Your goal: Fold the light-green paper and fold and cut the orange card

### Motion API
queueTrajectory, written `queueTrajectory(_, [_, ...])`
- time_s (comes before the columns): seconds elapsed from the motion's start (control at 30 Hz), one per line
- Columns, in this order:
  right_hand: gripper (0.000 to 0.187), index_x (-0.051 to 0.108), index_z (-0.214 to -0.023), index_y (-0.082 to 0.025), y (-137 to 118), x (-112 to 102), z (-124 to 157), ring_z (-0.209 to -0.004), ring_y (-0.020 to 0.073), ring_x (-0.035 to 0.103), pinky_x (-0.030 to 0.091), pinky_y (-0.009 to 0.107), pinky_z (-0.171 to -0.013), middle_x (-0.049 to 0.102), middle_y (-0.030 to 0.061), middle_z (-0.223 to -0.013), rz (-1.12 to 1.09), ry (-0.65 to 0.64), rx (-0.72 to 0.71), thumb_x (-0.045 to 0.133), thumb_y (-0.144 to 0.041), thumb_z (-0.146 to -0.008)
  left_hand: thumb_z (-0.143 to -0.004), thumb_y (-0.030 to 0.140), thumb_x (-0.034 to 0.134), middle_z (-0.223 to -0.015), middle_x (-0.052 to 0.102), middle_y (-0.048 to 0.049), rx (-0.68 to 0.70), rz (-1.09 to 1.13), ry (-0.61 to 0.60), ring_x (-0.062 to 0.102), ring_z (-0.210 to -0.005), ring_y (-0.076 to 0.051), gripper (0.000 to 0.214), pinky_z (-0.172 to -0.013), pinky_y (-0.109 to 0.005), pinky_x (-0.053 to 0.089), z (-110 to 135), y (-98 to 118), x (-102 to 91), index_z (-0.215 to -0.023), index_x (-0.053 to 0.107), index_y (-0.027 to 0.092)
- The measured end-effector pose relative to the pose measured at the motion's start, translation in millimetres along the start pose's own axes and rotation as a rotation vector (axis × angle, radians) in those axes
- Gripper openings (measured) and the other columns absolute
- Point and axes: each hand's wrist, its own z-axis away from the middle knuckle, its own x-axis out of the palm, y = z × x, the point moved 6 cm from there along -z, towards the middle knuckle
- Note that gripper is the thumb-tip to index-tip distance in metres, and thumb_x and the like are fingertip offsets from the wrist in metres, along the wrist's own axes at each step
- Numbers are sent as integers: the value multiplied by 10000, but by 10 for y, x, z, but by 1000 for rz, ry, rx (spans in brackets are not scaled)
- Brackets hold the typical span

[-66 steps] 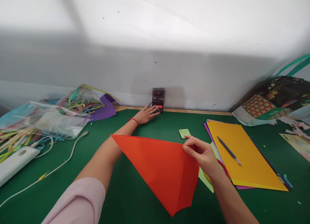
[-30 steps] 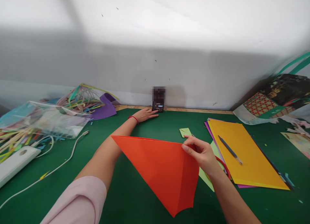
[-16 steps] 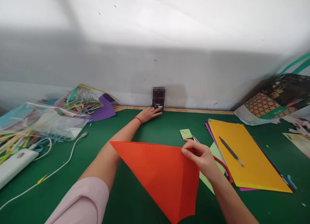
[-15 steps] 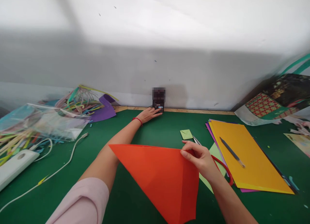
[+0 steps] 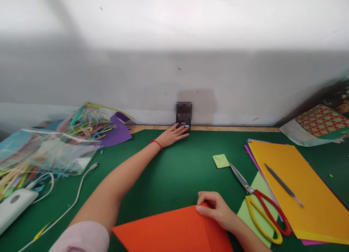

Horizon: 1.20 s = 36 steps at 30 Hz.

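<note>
My left hand (image 5: 172, 136) reaches to the back of the green table, its fingers spread over the lower screen of a phone (image 5: 184, 116) that leans upright against the wall. Nearer to me, my right hand (image 5: 216, 210) pinches the top edge of an orange sheet of paper (image 5: 171, 232) between thumb and fingers. A crease runs down the sheet near that hand, and its lower part is cut off by the frame. Scissors (image 5: 249, 189) with red and yellow handles lie right of my right hand, on a light green paper (image 5: 257, 208). A small folded green paper square (image 5: 221, 161) touches their tip.
At the right, a grey pen (image 5: 283, 185) rests on a stack of coloured sheets (image 5: 308, 165). Paper strips, a clear plastic bag (image 5: 62, 150) and curled purple paper (image 5: 117, 132) crowd the left. A white power bank (image 5: 17, 208) and white cable (image 5: 79, 190) lie in front of them.
My right hand and the orange sheet have moved down toward me, uncovering the scissors. My left hand stays at the phone, its fingers now more spread. The view has shifted slightly.
</note>
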Motion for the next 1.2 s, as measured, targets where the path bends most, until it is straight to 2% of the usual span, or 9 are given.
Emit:
queueTrajectory(0.13, [403, 543, -597, -176, -12, 11, 13, -591, 122, 420, 329, 272, -592, 483, -11, -614, 28, -14, -13, 608, -542, -751, -859, 1, 341, -1463, 390, -81, -38, 21, -13, 342, -1356, -201, 602, -1075, -475, 309, -1, -15, 5, -1411, 348, 239])
queueTrajectory(0.23, [414, 552, -599, -176, -35, -2, 22, -588, 124, 428, 329, 271, -585, 493, -4, -617, 37, -3, -23, 591, -554, -764, -864, 1, 326, -1473, 373, -85, -61, 42, -49, 409, -1301, -206, 601, -1018, -421, 366, -4, -15, -2, -1418, 340, 234])
queueTrajectory(0.37, [420, 555, -602, -177, -48, 1, 29, -590, 125, 434, 333, 273, -589, 496, -4, -620, 43, -10, -10, 588, -563, -763, -860, -4, 285, -1504, 309, -97, -54, 54, -165, 579, -1023, -196, 634, -804, -346, 472, -12, 17, 15, -1438, 298, 255])
queueTrajectory(0.5, [415, 552, -604, -175, -44, 11, 35, -599, 126, 439, 338, 272, -599, 495, -6, -624, 50, -15, 5, 590, -556, -765, -802, -47, 285, -1528, 258, -69, -111, 70, -243, 615, -813, -174, 746, -599, -309, 487, -12, 2, 63, -1448, 254, 323])
queueTrajectory(0.6, [404, 550, -605, -175, -33, 10, 36, -607, 129, 448, 343, 273, -604, 501, -5, -627, 50, -11, 2, 596, -544, -766, -774, -60, 291, -1531, 250, -70, -130, 61, -265, 605, -703, -145, 789, -525, -291, 479, -11, -6, 95, -1454, 234, 336])
queueTrajectory(1.2, [401, 555, -608, -178, -26, 18, 43, -607, 131, 454, 343, 276, -603, 515, -3, -626, 76, -12, -1, 589, -542, -772, -788, -50, 296, -1525, 261, -86, -155, 65, -268, 626, -749, -163, 764, -557, -307, 503, -28, -21, 107, -1456, 236, 316])
